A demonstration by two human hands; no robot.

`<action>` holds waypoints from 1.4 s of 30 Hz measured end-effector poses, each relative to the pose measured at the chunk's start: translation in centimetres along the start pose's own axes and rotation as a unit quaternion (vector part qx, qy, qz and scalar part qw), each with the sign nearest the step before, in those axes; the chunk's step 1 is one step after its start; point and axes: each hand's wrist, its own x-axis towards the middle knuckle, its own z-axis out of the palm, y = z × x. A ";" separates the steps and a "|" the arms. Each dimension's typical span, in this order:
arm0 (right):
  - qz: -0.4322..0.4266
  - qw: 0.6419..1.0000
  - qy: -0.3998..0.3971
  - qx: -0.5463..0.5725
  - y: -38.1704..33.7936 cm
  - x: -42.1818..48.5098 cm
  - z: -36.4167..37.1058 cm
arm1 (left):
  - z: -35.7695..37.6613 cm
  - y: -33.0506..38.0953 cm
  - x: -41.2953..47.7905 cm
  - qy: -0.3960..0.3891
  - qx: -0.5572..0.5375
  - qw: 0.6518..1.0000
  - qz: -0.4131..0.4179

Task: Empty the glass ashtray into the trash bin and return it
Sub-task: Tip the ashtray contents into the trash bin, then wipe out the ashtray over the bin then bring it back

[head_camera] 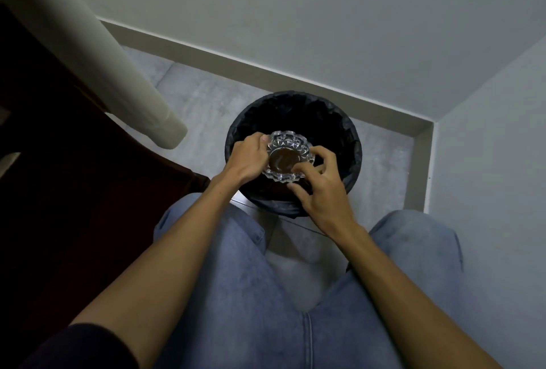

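Observation:
A cut-glass ashtray (288,156) with a dark round middle hangs over the mouth of the trash bin (348,132), a round bin lined with a black bag standing on the floor in the room's corner. My left hand (246,160) grips the ashtray's left rim. My right hand (320,188) is at its right front edge, with fingertips curled against the rim and the dark middle. The ashtray's underside or inside cannot be told apart here. The bin's inside is too dark to see.
A dark red wooden piece of furniture (59,176) stands on the left, with a pale cylindrical leg (97,52) slanting down beside the bin. White walls (325,14) and a grey skirting board close the corner behind and right. My jeans-clad legs (251,294) are below.

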 end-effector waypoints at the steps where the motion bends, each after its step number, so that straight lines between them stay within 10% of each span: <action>1: -0.004 1.000 0.009 -0.006 0.0 0.2 0.1 | -0.1 -0.1 -0.2 -0.006 -0.005 1.000 -0.008; 9: -0.062 0.998 0.026 -0.005 -0.8 1.0 0.9 | -1.4 -0.3 -1.3 0.028 -0.026 0.999 -0.038; 18: 0.107 0.989 0.018 0.104 -1.0 2.8 1.5 | 0.8 -1.6 -2.9 0.210 0.056 0.976 -0.004; 34: 0.466 0.685 -0.023 0.559 -1.1 5.0 4.2 | 4.5 -2.5 -3.5 0.258 0.008 0.966 0.008; 42: 0.474 0.642 -0.006 0.603 -1.4 5.3 4.9 | 4.7 -2.6 -3.6 0.264 0.007 0.964 0.015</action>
